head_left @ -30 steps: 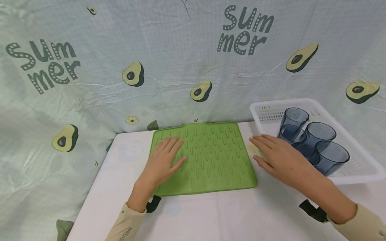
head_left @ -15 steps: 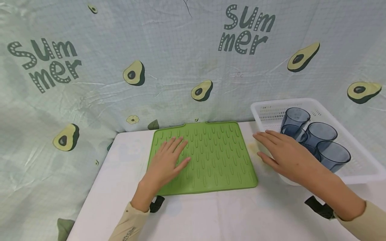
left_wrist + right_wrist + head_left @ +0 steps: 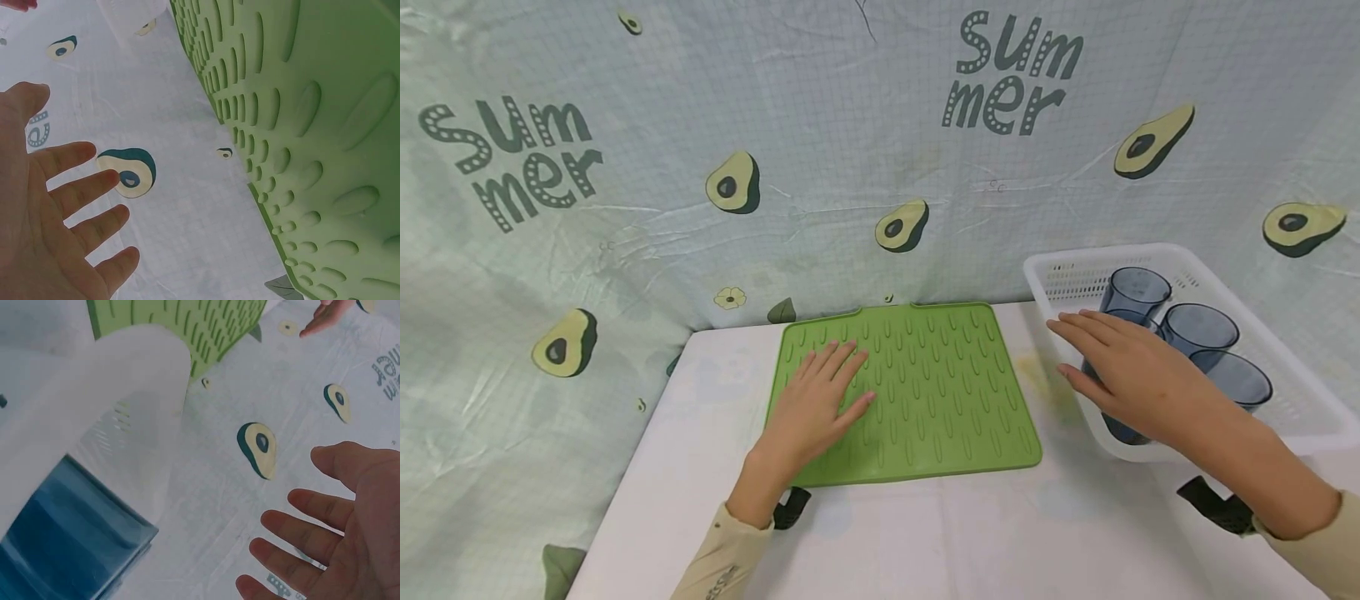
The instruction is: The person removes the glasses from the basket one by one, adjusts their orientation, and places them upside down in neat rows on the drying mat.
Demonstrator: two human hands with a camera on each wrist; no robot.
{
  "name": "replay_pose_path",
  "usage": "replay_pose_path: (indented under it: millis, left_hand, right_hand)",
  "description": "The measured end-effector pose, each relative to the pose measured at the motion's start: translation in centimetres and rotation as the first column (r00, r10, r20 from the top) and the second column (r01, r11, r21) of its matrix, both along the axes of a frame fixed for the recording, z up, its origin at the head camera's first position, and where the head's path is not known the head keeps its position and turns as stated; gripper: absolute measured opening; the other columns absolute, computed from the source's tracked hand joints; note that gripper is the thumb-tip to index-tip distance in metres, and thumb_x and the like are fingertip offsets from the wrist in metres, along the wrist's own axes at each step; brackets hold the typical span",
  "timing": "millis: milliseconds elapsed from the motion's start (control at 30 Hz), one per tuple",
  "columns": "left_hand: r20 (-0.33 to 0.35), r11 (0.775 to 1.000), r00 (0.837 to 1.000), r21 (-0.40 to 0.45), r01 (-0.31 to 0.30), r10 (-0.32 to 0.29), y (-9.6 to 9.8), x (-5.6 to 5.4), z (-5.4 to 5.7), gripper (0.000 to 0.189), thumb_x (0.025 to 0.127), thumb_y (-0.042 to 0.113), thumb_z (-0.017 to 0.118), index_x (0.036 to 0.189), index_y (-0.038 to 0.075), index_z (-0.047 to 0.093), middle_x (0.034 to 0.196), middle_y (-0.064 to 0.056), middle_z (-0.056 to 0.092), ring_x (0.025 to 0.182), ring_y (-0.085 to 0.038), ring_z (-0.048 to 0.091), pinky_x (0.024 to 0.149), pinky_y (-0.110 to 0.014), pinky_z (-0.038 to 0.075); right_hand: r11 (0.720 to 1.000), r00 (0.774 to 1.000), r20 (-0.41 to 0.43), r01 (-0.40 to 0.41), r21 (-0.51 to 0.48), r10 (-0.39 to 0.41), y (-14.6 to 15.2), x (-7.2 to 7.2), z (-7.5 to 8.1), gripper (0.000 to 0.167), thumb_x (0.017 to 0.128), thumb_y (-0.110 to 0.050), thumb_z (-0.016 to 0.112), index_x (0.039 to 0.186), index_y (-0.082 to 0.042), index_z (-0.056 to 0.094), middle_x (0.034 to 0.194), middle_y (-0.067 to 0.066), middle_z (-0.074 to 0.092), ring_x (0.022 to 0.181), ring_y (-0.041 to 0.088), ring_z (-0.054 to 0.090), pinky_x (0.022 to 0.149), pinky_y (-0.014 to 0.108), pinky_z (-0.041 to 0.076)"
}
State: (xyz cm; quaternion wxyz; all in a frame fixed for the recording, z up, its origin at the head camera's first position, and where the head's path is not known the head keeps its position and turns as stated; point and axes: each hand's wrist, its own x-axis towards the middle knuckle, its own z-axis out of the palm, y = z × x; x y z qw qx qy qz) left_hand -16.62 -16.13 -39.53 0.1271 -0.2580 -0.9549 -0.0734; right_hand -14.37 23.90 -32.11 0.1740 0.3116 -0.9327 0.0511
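My left hand [image 3: 811,410] hovers over the left part of a green ridged mat [image 3: 940,392], fingers spread and holding nothing. In the left wrist view the same hand [image 3: 62,200] is apart from the mat [image 3: 300,156]. My right hand [image 3: 1138,375], with straight fingers, is over the left side of a white plastic basket [image 3: 1052,287]. Several blue-tinted glasses [image 3: 1201,329] stand in that basket, some partly hidden by the hand and forearm. The right wrist view has one blue glass [image 3: 69,544] beside the basket's rim [image 3: 144,350], with the right hand [image 3: 331,537] off to its right.
A white-covered table [image 3: 910,542] lies beneath everything. Behind it hangs a pale sheet [image 3: 820,167] printed with avocados and lettering. The basket fills the table's right side, and the mat lies at its left with a narrow strip of tabletop between them.
My right hand has moved to the right, from beside the mat's edge to over the basket, now covering more of the left glasses. The left hand has shifted slightly right.
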Motion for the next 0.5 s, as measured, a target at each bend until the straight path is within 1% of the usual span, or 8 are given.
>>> replay_pose_path:
  millis: [133, 367, 500]
  left_hand:
    - [-0.006, 1.000, 1.000, -0.002, 0.005, -0.005, 0.1, 0.0, 0.0, 0.059, 0.105, 0.047, 0.052, 0.153, 0.012, 0.047, 0.158, -0.012, 0.042, 0.147, -0.037, 0.036, 0.122, -0.055, 0.024]
    - [-0.007, 1.000, 1.000, -0.006, 0.013, -0.013, 0.3, 0.0, 0.0, 0.061, 0.105, 0.048, 0.051, 0.154, 0.013, 0.045, 0.159, -0.012, 0.041, 0.148, -0.036, 0.034, 0.123, -0.053, 0.023]
    - [-0.009, 1.000, 1.000, -0.006, 0.017, -0.017, 0.4, 0.0, 0.0, 0.061, 0.105, 0.048, 0.051, 0.155, 0.013, 0.044, 0.160, -0.012, 0.040, 0.149, -0.036, 0.033, 0.123, -0.053, 0.023]
  right_hand:
    - [1.000, 1.000, -0.001, 0.005, -0.002, -0.005, 0.4, -0.2, 0.3, 0.056, 0.093, -0.020, 0.073, 0.143, 0.000, 0.055, 0.140, 0.023, 0.058, 0.130, 0.044, 0.052, 0.106, 0.059, 0.043]
    - [1.000, 1.000, -0.026, -0.015, 0.005, 0.015, 1.3, -0.8, 0.5, 0.058, 0.092, -0.019, 0.074, 0.143, 0.001, 0.055, 0.138, 0.024, 0.059, 0.127, 0.044, 0.053, 0.102, 0.061, 0.045]
    - [1.000, 1.000, -0.004, 0.001, 0.025, -0.001, 1.7, -1.0, 1.0, 0.059, 0.093, -0.020, 0.074, 0.144, 0.001, 0.054, 0.140, 0.025, 0.057, 0.128, 0.045, 0.053, 0.102, 0.062, 0.045]
